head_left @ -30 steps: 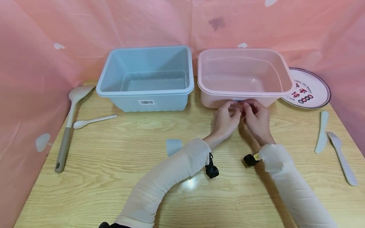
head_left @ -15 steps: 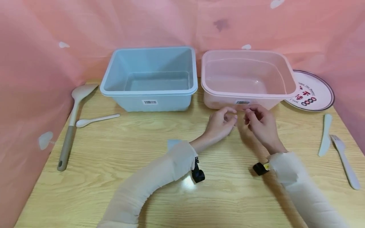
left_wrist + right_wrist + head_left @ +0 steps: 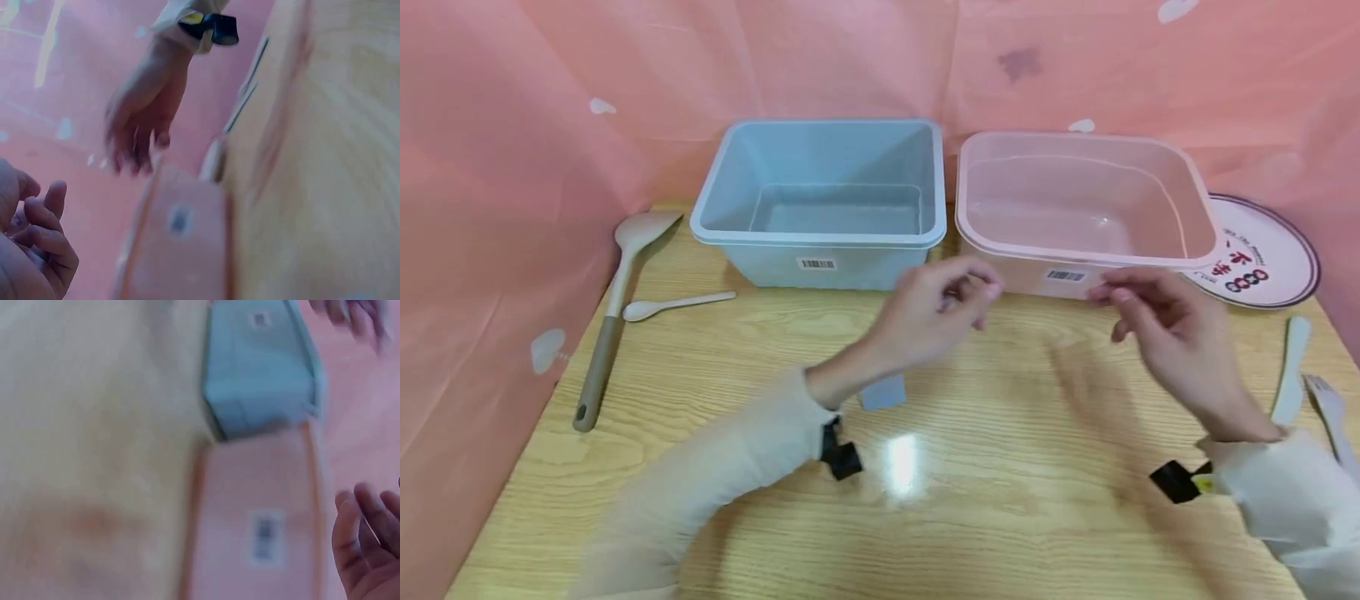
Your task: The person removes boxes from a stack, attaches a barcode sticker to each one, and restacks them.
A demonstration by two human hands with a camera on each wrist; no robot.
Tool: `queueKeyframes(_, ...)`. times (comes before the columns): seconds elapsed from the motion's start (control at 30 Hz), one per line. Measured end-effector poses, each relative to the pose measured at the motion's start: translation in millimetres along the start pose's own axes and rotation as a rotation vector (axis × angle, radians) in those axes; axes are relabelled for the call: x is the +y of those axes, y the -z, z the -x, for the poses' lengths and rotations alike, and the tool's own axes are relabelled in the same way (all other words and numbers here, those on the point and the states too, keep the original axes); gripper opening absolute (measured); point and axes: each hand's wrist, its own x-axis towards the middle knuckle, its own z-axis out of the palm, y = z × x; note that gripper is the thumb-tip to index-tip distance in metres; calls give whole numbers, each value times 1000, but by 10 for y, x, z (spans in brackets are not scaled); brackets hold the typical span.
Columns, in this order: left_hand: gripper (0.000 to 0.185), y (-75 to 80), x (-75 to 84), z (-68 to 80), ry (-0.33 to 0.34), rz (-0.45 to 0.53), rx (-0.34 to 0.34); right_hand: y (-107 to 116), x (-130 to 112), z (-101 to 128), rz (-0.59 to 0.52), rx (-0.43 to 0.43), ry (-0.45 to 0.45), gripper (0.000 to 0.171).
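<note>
In the head view my left hand (image 3: 932, 312) hovers over the table before the gap between two plastic bins, its fingers loosely bent and nothing seen in them. My right hand (image 3: 1183, 346) is in front of the right end of the pink bin (image 3: 1000, 271); its fingers are bent, with nothing visible between them. The left wrist view shows relaxed left fingers (image 3: 53, 250). Loosely spread right fingers (image 3: 350, 534) appear in the right wrist view. Below my left wrist lies a small blue-grey flat piece (image 3: 883, 393), partly covered.
A blue bin (image 3: 760, 262) stands left of the pink one. A spatula-like utensil (image 3: 601, 367) and a small spoon (image 3: 681, 305) lie at the left. Rightward are a white printed plate (image 3: 1292, 267), a pale green knife (image 3: 1291, 367) and a grey fork (image 3: 1330, 408).
My hands were together at the pink bin's front and have come apart, left hand leftward, right hand rightward. The head view has shifted, so the bins appear farther right.
</note>
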Motion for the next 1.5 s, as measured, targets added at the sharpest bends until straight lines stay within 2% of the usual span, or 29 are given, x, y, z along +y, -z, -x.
queueKeyframes(0.03,13,132,3,56,-13,-7,25,68,-17,-28,25,44,21,21)
queueKeyframes(0.07,12,265,-2,117,-22,-24,63,140,-20,-61,-24,87,26,22)
queueKeyframes(0.13,11,539,-25,236,-36,-79,168,290,-16,-130,12,192,-7,22)
queueKeyframes(0.2,10,812,-69,346,-67,-139,298,438,30,-197,9,285,-81,23)
queueKeyframes(0.27,10,1074,-126,432,-88,-192,462,557,111,-254,-14,350,-168,25)
queueKeyframes(0.3,10,1198,-154,463,-94,-202,545,606,153,-279,42,375,-224,25)
queueKeyframes(0.33,10,1316,-180,486,-86,-205,630,652,207,-300,39,391,-273,26)
queueKeyframes(0.4,10,1534,-242,518,-27,-215,772,720,309,-340,72,409,-349,26)
queueKeyframes(0.43,11,1626,-283,529,10,-208,826,743,362,-360,97,414,-373,26)
queueKeyframes(0.5,20,1795,-377,550,110,-199,875,774,467,-406,129,419,-387,24)
queueKeyframes(0.57,32,1928,-497,581,209,-181,862,788,560,-448,138,416,-375,23)
queueKeyframes(0.63,45,2026,-614,620,315,-126,816,787,649,-489,99,397,-344,23)
queueKeyframes(0.73,59,2098,-773,673,401,15,756,796,743,-521,29,333,-331,24)
queueKeyframes(0.8,65,2101,-855,685,413,102,726,797,786,-532,-54,305,-330,24)
queueKeyframes(0.87,68,2083,-925,675,379,164,703,789,821,-545,-170,305,-328,23)
queueKeyframes(0.97,69,2042,-998,626,354,177,669,759,863,-568,-329,347,-322,21)
queueKeyframes(1.13,68,2003,-1081,580,407,235,614,728,893,-586,-358,364,-366,19)
queueKeyframes(1.3,67,2001,-1144,625,421,293,591,751,876,-610,-346,308,-441,20)
queueKeyframes(1.4,69,2010,-1175,640,404,315,567,759,884,-640,-440,306,-462,21)
queueKeyframes(1.5,71,2015,-1208,626,408,335,536,760,915,-680,-586,349,-456,26)
